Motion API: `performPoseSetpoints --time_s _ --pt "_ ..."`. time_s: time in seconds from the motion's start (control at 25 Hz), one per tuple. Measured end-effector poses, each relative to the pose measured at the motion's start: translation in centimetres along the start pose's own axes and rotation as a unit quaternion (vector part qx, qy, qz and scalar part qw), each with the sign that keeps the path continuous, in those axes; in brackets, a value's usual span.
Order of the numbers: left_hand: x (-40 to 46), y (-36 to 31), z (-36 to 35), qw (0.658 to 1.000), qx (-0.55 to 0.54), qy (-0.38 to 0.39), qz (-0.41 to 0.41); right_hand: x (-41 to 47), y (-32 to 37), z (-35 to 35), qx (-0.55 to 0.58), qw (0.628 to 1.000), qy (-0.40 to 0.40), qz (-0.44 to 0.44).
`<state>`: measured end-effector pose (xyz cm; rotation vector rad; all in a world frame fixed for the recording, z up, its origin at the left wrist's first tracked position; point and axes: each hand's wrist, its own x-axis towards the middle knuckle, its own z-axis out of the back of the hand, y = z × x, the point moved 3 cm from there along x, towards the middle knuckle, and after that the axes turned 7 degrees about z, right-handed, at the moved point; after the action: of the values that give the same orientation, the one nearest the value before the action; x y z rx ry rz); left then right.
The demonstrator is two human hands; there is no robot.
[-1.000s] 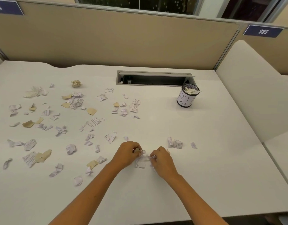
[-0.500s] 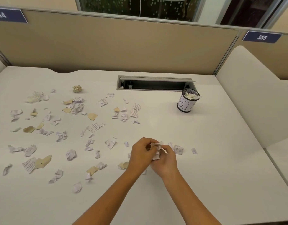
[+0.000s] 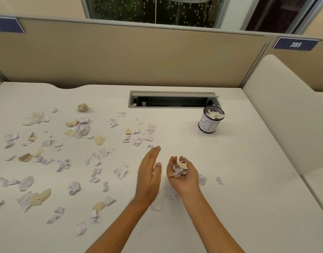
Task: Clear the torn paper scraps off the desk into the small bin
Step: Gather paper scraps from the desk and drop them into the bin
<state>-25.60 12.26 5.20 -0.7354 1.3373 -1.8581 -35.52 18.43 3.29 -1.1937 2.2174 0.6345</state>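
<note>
My hands have parted: left hand [image 3: 149, 172] flat, right hand [image 3: 182, 175] cupping a wad of scraps [image 3: 179, 169].
I should keep that grip curled level until over the bin [image 3: 211, 121].

Left divider sign [image 3: 5, 25] cut off by frame edge, number partial.

Counter [image 3: 230, 179] bounded at rear by partition [image 3: 138, 57]; cable tray [image 3: 172, 99] recessed near rear edge, centre. Small bin [image 3: 211, 121] standing right of and just before cable tray, scraps inside. Torn paper scraps [image 3: 100, 154] scattered over left and centre of counter. Left hand [image 3: 149, 178] and right hand [image 3: 182, 175] side by side above front centre; cluster of scraps [image 3: 179, 169] in right palm. Two loose scraps [image 3: 210, 179] on counter just right of right hand.
</note>
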Motion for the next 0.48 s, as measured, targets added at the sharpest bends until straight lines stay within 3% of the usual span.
performPoseSetpoints --time_s 0.12,0.24,0.48 --pt "2.2 3.3 1.1 0.987 0.157 -0.028 0.015 1.6 2.7 -1.7 -0.023 0.999 0.004 0.027" --pt "3.8 6.2 0.7 0.952 0.305 0.016 0.009 3.8 6.8 -5.0 -0.058 0.996 0.018 0.067" --pt "4.4 8.9 -0.2 0.903 0.426 0.055 0.008 8.7 17.8 -12.8 -0.069 0.973 0.062 0.209"
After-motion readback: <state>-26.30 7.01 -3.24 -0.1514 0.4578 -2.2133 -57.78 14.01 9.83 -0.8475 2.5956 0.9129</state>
